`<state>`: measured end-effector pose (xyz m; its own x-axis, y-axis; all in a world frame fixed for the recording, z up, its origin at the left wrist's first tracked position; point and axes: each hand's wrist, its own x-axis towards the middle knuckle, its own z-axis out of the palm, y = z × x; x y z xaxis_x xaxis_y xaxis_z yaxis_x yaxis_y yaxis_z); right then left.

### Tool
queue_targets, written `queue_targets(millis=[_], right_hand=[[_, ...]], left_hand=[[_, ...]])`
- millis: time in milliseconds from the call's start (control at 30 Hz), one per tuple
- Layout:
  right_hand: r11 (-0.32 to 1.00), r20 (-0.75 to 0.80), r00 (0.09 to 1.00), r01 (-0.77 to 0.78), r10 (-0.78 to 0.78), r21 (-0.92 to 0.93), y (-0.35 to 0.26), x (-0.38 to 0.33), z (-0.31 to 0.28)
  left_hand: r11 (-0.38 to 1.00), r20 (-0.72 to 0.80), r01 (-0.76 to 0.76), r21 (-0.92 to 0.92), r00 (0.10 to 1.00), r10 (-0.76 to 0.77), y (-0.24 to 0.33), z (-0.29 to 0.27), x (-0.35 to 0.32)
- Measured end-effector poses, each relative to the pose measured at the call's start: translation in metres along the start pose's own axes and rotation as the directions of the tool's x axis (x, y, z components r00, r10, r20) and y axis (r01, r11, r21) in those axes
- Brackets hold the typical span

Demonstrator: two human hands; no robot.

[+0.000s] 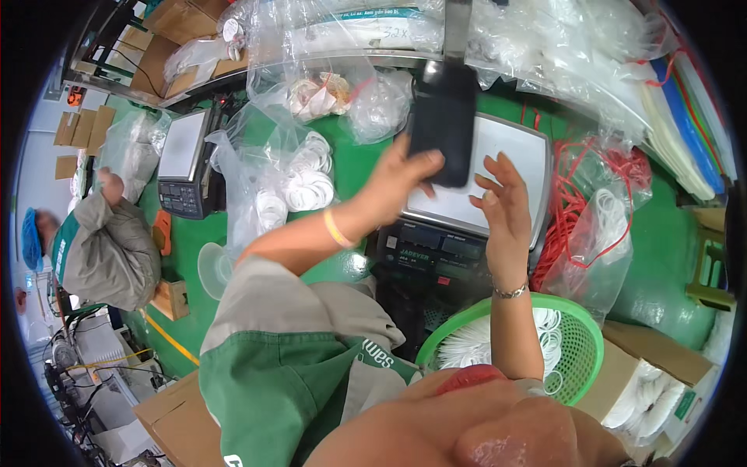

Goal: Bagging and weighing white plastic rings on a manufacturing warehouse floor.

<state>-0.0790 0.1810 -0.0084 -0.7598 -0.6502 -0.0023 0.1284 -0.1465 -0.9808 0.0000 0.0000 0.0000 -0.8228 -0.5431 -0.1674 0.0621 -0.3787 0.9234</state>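
My left hand (403,177), with a yellow band on its wrist, grips the lower edge of a black phone (443,124), thumb across the front. The phone hangs from a metal bracket (457,31) above a weighing scale. My right hand (502,204) is just right of the phone's lower corner, fingers spread and holding nothing, a silver bracelet on its wrist. Both hands are raised over the scale's steel platform (513,152), which sits on the green table (661,257).
A green basket (585,327) of white rings stands below the scale. Clear bags of white rings (305,183) lie to the left, red cord (566,206) in bags to the right. A second scale (184,163), a seated person (105,245) and cardboard boxes (650,366) surround the spot.
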Motion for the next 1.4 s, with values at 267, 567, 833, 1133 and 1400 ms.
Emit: queue_targets(millis=[267, 567, 833, 1133, 1400], right_hand=[[0.950, -0.024, 0.990, -0.137, 0.135, -0.281, 0.031, -0.041, -0.045], [0.869, -0.097, 0.970, -0.242, 0.222, -0.432, 0.047, -0.058, -0.045], [0.812, -0.148, 0.959, -0.283, 0.241, -0.510, 0.043, -0.067, -0.051], [0.789, -0.136, 0.968, -0.251, 0.211, -0.561, 0.045, -0.068, -0.055], [0.760, -0.115, 0.964, -0.261, 0.240, -0.596, 0.048, -0.069, -0.048]], left_hand=[[0.870, 0.005, -0.452, 0.199, 0.888, 0.460, 0.124, -0.088, 0.211], [0.824, -0.340, -0.397, -0.405, 0.902, 0.268, 0.106, -0.168, 0.366], [0.584, -0.680, -0.805, -0.102, 0.485, 0.550, 0.123, -0.154, 0.354], [0.678, -0.510, -0.646, -0.351, 0.739, 0.441, 0.101, -0.163, 0.335], [0.744, -0.474, -0.550, -0.379, 0.806, 0.354, 0.113, -0.151, 0.346]])
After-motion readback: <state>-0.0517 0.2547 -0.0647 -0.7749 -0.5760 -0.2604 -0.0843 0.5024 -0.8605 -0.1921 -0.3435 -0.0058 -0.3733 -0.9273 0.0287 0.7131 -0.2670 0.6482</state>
